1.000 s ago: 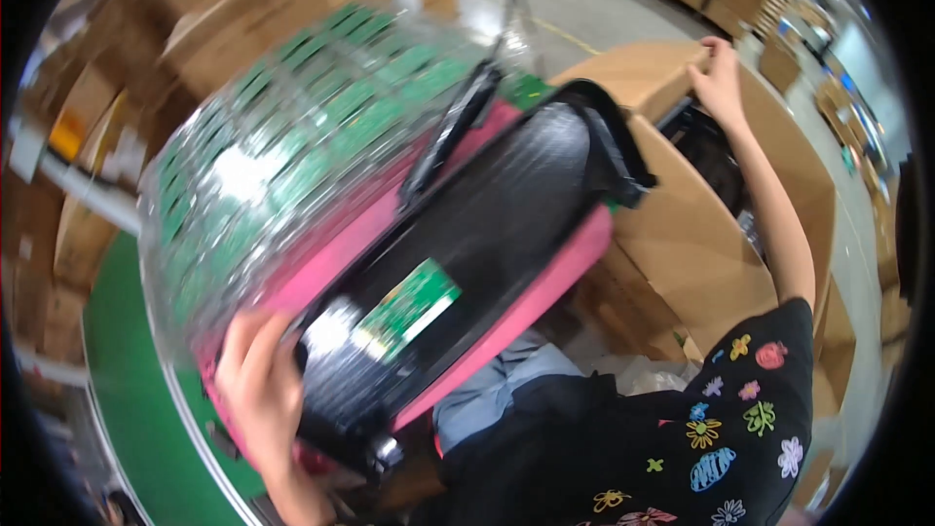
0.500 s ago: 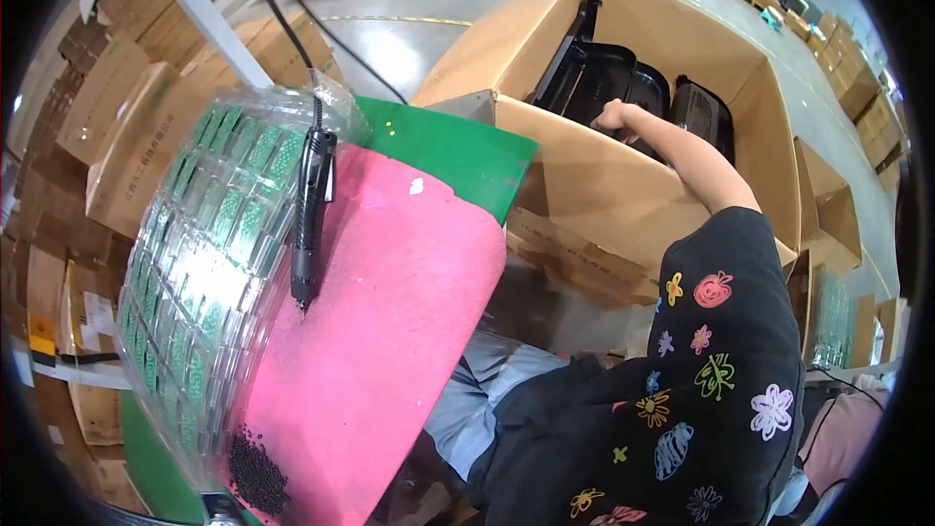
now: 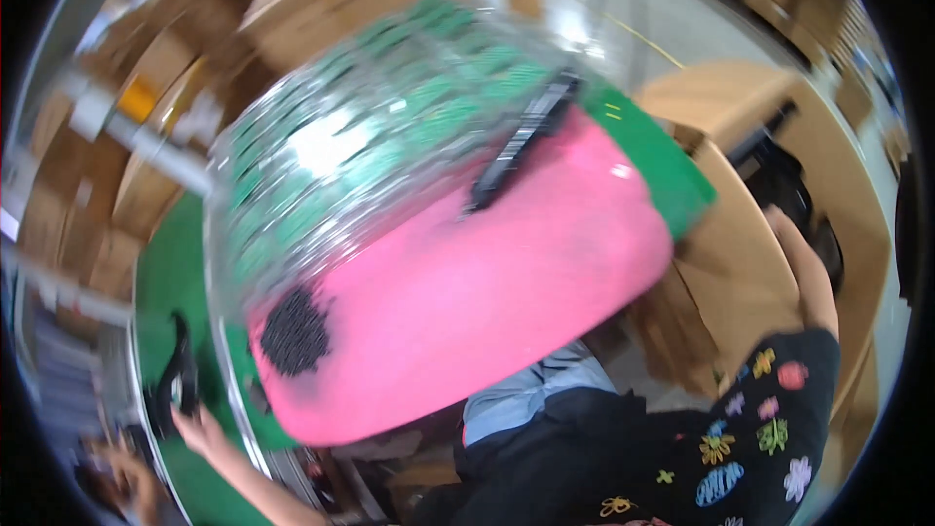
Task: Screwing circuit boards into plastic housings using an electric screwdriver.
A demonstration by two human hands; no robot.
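At the lower left, my left hand [image 3: 198, 429] grips the lower end of a black curved plastic part [image 3: 177, 380], which is over a green surface. On the far right, my right arm reaches over the wall of an open cardboard box [image 3: 740, 234]. My right hand [image 3: 773, 218] is inside by black plastic parts [image 3: 779, 175], its fingers hidden. Between my arms lies a pink mat [image 3: 467, 302] with a heap of small black screws [image 3: 295, 331] at its left. A black electric screwdriver [image 3: 521, 146] lies along the mat's far edge.
Stacked clear trays with green circuit boards [image 3: 390, 107] stand behind the mat. A metal rail [image 3: 229, 351] runs along the green surface at left. Another person's hand [image 3: 131, 477] shows at the lower left edge. Cardboard boxes [image 3: 331, 0] are piled behind.
The view has swung left, so the mat, trays and box sit further right. My left hand and the black curved part have come into view. My right hand stays in the box.
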